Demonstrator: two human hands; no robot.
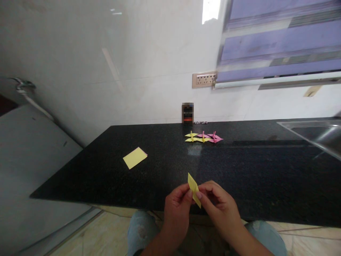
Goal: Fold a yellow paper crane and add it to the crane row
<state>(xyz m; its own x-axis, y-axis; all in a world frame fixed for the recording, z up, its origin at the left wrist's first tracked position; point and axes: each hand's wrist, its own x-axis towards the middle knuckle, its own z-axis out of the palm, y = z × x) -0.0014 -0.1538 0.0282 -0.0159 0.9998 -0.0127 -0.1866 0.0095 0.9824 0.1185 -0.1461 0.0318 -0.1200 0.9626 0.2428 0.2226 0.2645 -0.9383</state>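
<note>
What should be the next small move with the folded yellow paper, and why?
I would probably press a crease with the right hand while the left hand steadies the folded paper: both hands pinch it, and it looks like a narrow diamond, without the spread wings of the cranes beyond it.

Faded light-blue jeans (269, 237), bare forearms (247, 237)

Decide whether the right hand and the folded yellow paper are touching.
Touching. The head view shows the right hand gripping the folded yellow paper, its thumb tip lying over the paper's lower part with no gap.
</note>
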